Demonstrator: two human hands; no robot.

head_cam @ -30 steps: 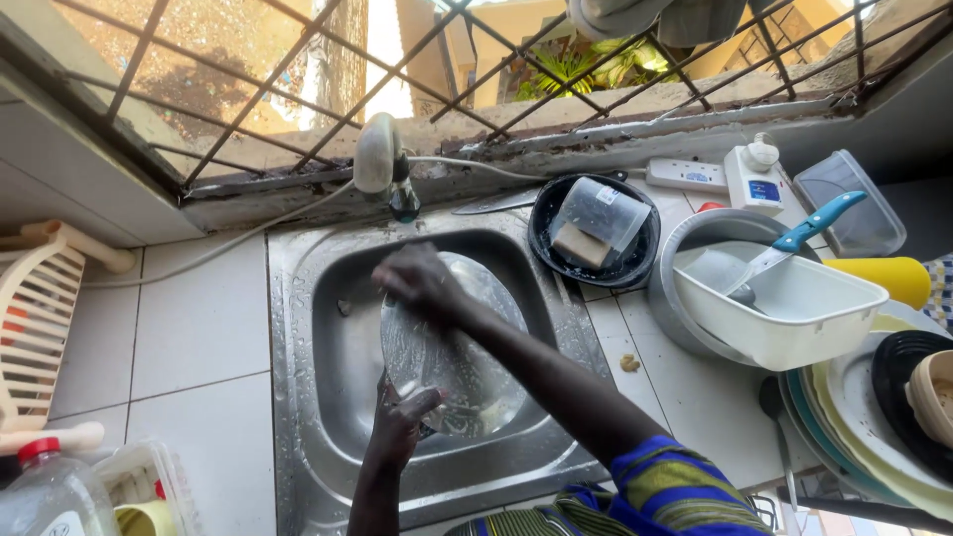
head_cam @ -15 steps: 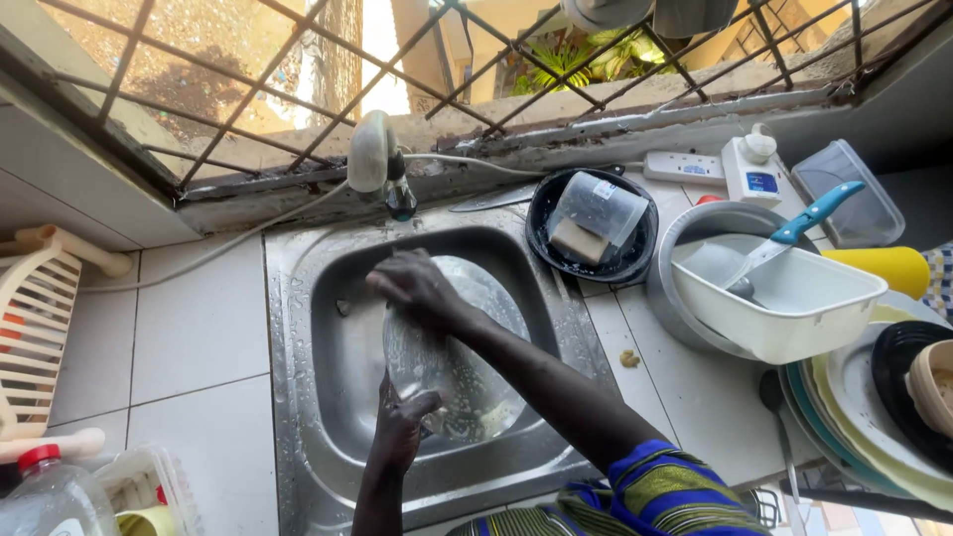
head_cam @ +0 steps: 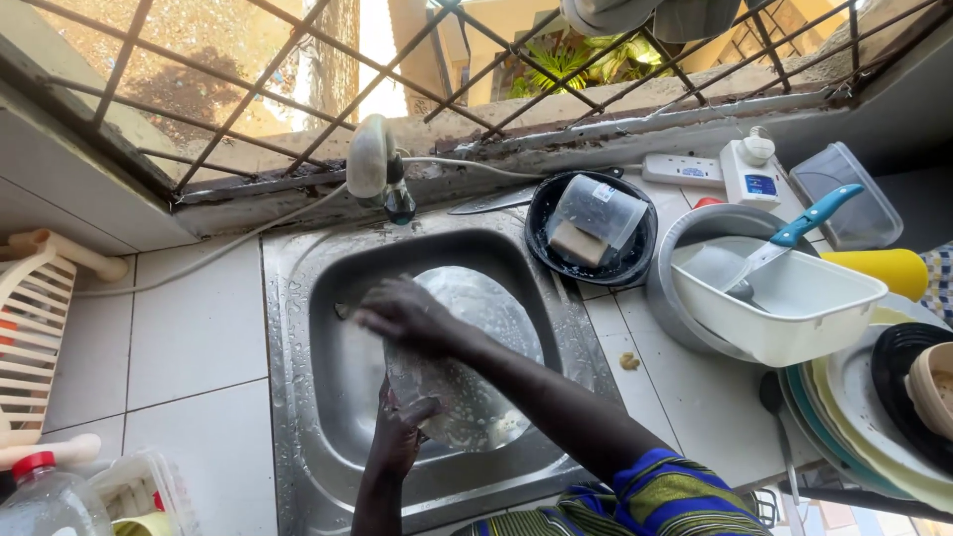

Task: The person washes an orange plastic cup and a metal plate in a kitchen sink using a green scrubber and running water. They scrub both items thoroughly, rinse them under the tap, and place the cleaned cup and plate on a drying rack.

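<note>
A round metal lid or plate (head_cam: pixel 476 337), wet and soapy, is held tilted over the steel sink (head_cam: pixel 328 397). My left hand (head_cam: pixel 402 427) grips its lower edge from below. My right hand (head_cam: pixel 407 316) presses on its upper left face, fingers curled, perhaps over a scrubber that I cannot see. Just behind the basin, a tap (head_cam: pixel 377 169) wrapped in white hangs over the sink's back rim.
Right of the sink: a black bowl (head_cam: pixel 556 248) with a clear tub and soap bar, a white rectangular basin (head_cam: pixel 794 308) holding a blue-handled utensil (head_cam: pixel 794 233) inside a metal pot, stacked plates (head_cam: pixel 864 417). A white drying rack (head_cam: pixel 30 328) and a bottle (head_cam: pixel 50 496) at left.
My right hand has shifted slightly left and down across the lid while the left hand keeps holding its lower edge. The view has tilted a little.
</note>
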